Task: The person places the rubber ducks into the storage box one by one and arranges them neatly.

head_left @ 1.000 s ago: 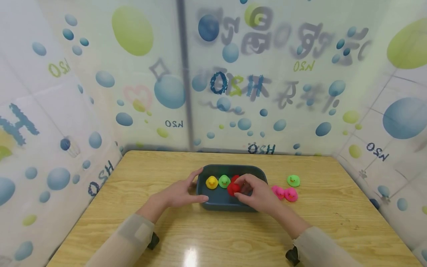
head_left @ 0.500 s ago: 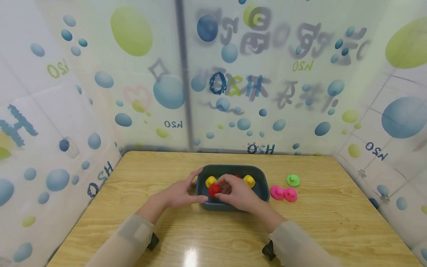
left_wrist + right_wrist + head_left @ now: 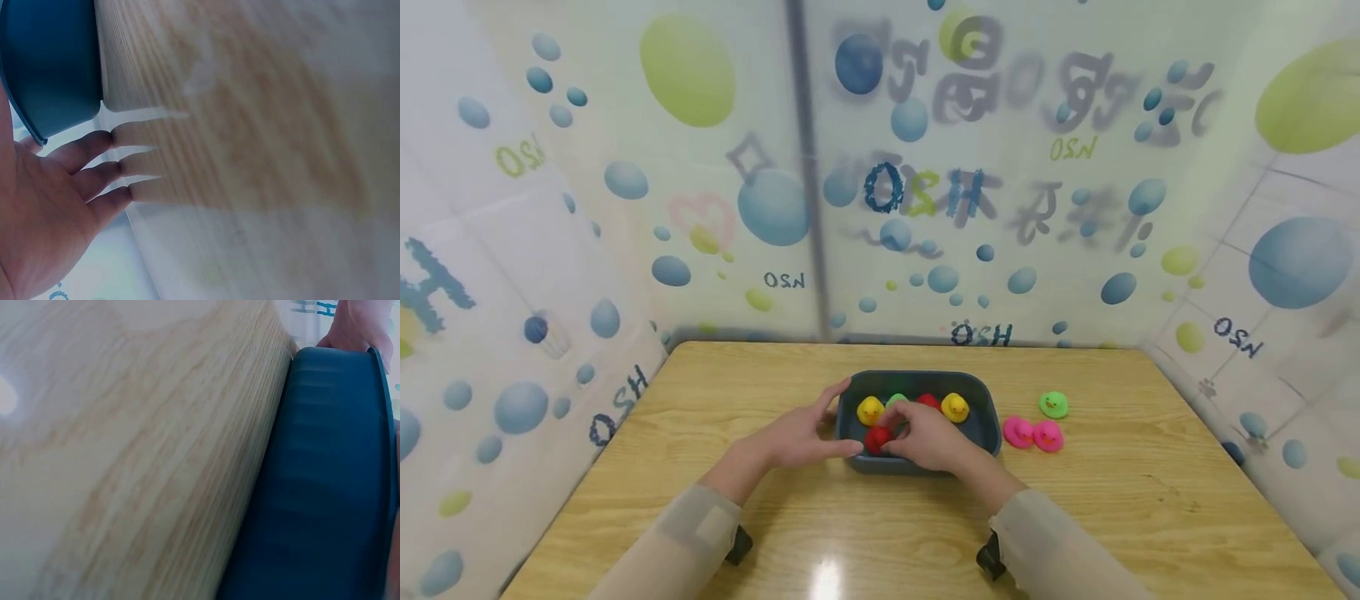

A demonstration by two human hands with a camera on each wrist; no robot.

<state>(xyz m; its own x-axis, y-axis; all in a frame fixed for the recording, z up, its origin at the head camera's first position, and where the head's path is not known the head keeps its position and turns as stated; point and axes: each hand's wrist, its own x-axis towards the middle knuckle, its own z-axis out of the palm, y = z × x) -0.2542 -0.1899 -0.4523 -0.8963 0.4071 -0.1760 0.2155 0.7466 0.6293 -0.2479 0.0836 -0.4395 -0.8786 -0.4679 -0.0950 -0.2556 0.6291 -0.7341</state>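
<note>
A dark blue tray point(image 3: 917, 468) holds a yellow duck point(image 3: 870, 411) at its left, a partly covered green duck point(image 3: 897, 400), a red duck point(image 3: 928, 401) and a second yellow duck point(image 3: 955, 407). My right hand point(image 3: 927, 435) reaches over the front wall and pinches another red duck point(image 3: 877, 439) in the tray's front left part. Thumb and fingers of my left hand point(image 3: 801, 435) span the tray's left end, touching its rim. In the left wrist view the left hand point(image 3: 56, 200) lies beside the tray wall point(image 3: 53, 69), several fingers extended.
Right of the tray, two pink ducks point(image 3: 1019, 432) point(image 3: 1048, 436) sit side by side on the wooden table point(image 3: 1120, 500), with a green duck point(image 3: 1053, 405) behind them. A patterned curtain point(image 3: 880, 292) stands along the table's back edge.
My right hand has moved left across the tray with the red duck, then slightly toward the front wall. The right yellow duck has come into view. My left hand stays at the tray's left end.
</note>
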